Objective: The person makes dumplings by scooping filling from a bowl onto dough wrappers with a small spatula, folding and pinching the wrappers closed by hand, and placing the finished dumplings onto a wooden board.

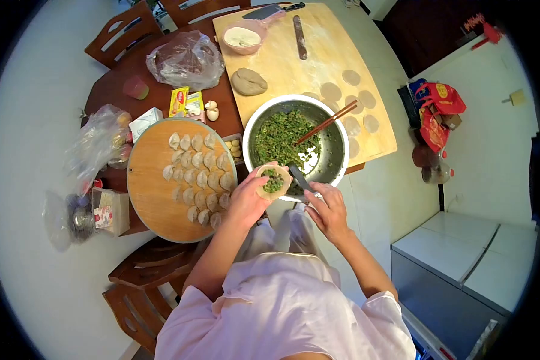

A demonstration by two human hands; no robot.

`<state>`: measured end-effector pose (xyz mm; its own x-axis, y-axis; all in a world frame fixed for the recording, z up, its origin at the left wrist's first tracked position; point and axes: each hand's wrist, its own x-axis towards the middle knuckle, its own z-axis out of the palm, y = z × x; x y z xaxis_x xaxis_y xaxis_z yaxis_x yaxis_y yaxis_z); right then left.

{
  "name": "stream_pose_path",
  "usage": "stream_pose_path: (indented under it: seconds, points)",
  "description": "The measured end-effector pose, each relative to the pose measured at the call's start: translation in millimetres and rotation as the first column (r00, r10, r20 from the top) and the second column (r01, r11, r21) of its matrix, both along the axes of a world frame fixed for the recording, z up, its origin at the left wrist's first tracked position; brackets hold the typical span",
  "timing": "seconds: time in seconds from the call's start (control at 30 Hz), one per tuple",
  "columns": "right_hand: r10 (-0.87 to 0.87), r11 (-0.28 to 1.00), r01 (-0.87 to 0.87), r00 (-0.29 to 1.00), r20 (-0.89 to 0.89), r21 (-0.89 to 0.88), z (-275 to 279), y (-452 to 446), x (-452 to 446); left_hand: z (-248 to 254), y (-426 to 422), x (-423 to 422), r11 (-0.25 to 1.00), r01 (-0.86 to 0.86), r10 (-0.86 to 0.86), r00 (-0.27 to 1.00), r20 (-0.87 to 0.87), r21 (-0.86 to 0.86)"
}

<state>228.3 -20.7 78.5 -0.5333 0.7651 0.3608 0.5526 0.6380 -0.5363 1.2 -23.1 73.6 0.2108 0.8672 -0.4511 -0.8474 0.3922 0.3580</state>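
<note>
My left hand [249,201] cradles a round dumpling wrapper [284,177] with a mound of green filling [272,181] in its middle. Between the fingers of my right hand [329,211] is a dark spreader or spoon [299,177], its tip close to the wrapper's right edge. Both hands are at the near rim of a large metal bowl [344,157]. Chopped green filling [282,135] lies inside it, and a pair of chopsticks [330,121] leans on its right side. To the left, a round wooden board [147,180] carries rows of folded dumplings [197,159].
On the floured wooden board [270,72] are a dough lump [249,82], flat wrappers [330,92], a rolling pin [300,37], a flour bowl [242,39] and a cleaver [264,12]. Eggshells [212,111], seasoning packets [179,102] and plastic bags [187,60] sit on the dark table.
</note>
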Motion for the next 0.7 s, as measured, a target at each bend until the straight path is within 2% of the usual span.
stream_pose_path:
  seconds: [0.1,0.23,0.27,0.33,0.53,0.63,0.7]
  points:
    - [0.171,0.974,-0.157,0.983,-0.071,0.166,26,16,-13,19,-2,4,0.988,0.141,-0.146,0.987,0.069,0.07]
    - [0.293,0.932,-0.279,0.956,-0.025,0.231,35,31,-15,34,-4,10,0.981,0.18,-0.184,0.981,0.054,0.068]
    - [0.295,0.933,-0.278,0.954,-0.045,0.228,39,33,-17,37,-5,12,0.979,0.181,-0.184,0.983,0.017,0.095]
    - [0.3,0.936,-0.276,0.95,-0.086,0.219,49,35,-22,40,-7,18,0.963,0.222,-0.194,0.964,-0.182,0.15]
    - [0.217,0.967,-0.178,0.951,-0.222,0.184,67,37,-36,47,-17,24,0.901,0.319,-0.089,0.8,-0.594,0.295]
    - [0.188,0.974,-0.15,0.955,-0.23,0.171,72,38,-37,54,-18,19,0.9,0.347,-0.142,0.807,-0.573,0.266]
    - [0.17,0.979,-0.134,0.954,-0.248,0.156,78,38,-38,64,-19,18,0.876,0.357,-0.133,0.826,-0.548,0.326]
